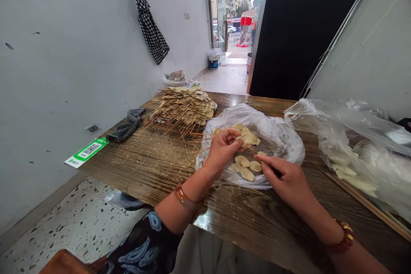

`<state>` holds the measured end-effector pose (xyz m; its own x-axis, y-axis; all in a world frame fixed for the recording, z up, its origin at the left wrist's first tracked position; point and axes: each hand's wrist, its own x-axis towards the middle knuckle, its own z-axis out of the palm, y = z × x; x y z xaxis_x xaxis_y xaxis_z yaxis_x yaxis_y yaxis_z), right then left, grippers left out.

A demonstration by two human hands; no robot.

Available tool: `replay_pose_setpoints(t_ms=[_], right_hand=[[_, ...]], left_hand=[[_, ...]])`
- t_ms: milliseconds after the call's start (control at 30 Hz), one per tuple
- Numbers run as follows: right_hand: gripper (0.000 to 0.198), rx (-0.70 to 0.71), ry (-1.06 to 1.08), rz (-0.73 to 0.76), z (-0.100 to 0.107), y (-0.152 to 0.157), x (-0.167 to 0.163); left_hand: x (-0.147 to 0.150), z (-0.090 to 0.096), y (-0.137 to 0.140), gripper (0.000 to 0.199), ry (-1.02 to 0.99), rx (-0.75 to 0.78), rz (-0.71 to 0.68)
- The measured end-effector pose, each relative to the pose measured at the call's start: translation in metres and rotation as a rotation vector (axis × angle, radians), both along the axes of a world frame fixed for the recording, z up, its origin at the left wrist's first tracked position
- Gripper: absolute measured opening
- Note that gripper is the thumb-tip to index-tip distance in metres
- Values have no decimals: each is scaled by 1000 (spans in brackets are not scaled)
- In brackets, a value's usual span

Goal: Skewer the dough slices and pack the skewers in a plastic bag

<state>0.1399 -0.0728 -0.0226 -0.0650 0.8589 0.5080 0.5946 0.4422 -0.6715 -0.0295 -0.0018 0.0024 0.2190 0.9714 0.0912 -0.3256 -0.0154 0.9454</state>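
My left hand is closed, pinching pale round slices between thumb and fingers above a clear plastic bag spread on the table. Close by on the right, my right hand grips a thin wooden skewer whose tip points toward those slices. Several loose oval slices lie on the plastic below my hands. Left of the bag is a tall heap of skewered slices, with many sticks jutting out toward me. What the slices are made of is not clear.
Bare wooden skewers lie in a bundle along the right side. Behind them is a larger plastic bag with pale contents. On the left of the wooden table are a grey cloth and a green QR-code card.
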Motion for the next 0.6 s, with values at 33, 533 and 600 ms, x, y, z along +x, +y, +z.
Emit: replay_pose_setpoints(t_ms=[33,533,600], right_hand=[[27,1,2,0,0,0,0],[22,-82,25,-39,-1,2,2],[22,-105,51,-56,0,2,2]], left_hand=[[0,0,0,29,14,11,5],[7,-7,-2,25,184,42,-49],[9,-8,-4,24,216,55,-120]])
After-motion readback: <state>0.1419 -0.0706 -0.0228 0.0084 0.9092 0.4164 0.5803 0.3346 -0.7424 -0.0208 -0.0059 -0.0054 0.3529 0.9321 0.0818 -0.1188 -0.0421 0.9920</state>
